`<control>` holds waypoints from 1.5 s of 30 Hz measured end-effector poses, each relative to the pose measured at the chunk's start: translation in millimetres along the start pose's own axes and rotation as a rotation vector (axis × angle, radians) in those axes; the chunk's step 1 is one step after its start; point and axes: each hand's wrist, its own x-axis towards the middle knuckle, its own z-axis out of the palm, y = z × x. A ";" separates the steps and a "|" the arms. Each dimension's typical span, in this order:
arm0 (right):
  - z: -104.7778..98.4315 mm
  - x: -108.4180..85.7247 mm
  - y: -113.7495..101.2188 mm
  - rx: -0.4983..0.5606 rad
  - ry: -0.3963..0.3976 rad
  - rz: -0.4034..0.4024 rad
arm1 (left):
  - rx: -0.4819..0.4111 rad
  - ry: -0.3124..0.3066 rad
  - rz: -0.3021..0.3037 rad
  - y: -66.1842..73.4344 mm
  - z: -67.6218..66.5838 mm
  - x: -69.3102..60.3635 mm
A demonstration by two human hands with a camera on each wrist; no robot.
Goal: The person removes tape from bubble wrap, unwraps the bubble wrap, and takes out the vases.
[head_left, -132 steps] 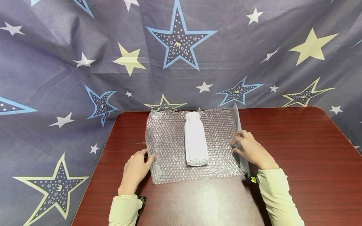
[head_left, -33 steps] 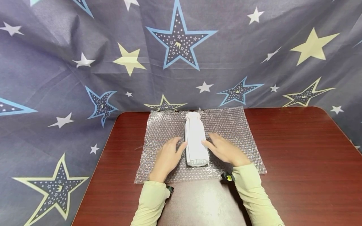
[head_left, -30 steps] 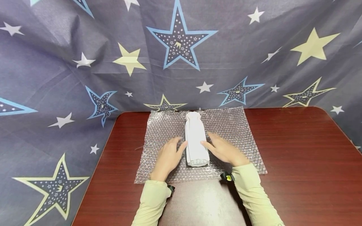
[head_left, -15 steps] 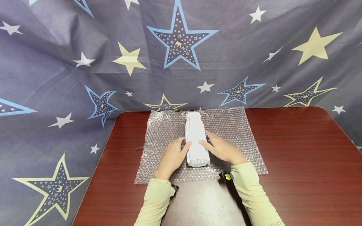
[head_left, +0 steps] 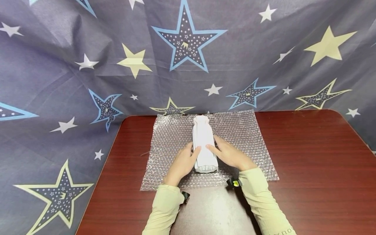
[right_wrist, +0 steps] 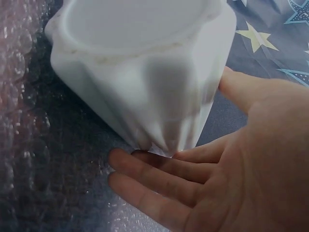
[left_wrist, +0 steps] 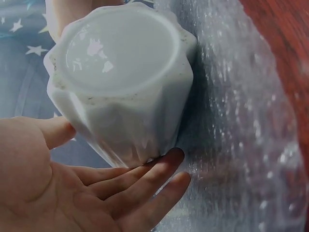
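Loosely spread — left hand [head_left: 181, 163], right hand [head_left: 232, 154] — touching white vase [head_left: 203, 137] at sides.

So the vase [head_left: 204, 140] is laid lengthwise mid-frame, base toward the bottom edge, on bubble wrap [head_left: 170, 133] that's spread across the upper middle of the table [head_left: 311, 163]. It's flanked by the left hand [head_left: 182, 160] lower left, the right hand [head_left: 230, 154] lower right. A cloth backdrop [head_left: 235, 55] is hung behind, across the top and left.
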 end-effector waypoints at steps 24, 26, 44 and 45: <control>4.4 0.3 2.4 0.109 -0.064 0.164 | -0.158 0.041 -0.155 1.7 10.6 6.1; 4.3 0.4 2.1 0.110 -0.055 0.165 | -0.193 0.026 -0.157 2.0 10.7 6.7; 6.5 -2.0 -6.2 0.106 0.035 0.108 | -0.260 0.052 -0.180 9.3 12.3 3.5; 6.5 -1.9 -6.5 0.111 0.039 0.104 | -0.260 0.055 -0.181 9.9 12.1 3.2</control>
